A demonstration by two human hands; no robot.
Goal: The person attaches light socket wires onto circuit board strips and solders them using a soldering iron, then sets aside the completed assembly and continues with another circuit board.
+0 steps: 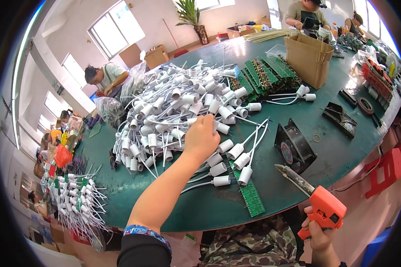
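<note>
My left hand [202,137] reaches into a large heap of white cylindrical caps with white cables [165,116], its fingers closed on one of the caps, partly hidden by the hand. My right hand [320,232] grips an orange soldering gun [327,207] at the table's near edge. The gun's dark metal tip points up and left. Between my hands a narrow green circuit board [252,198] lies on the table. Several capped cables lie over and beside its far end, including a white cap [245,175] across the board.
Right of the board stands a black fan [294,147]. Beyond it are a black tray [340,119] and a tape roll [365,106]. Stacked circuit boards [263,75] and a cardboard box [308,60] stand at the back. More capped cables [78,198] hang at the left. Other people work around the table.
</note>
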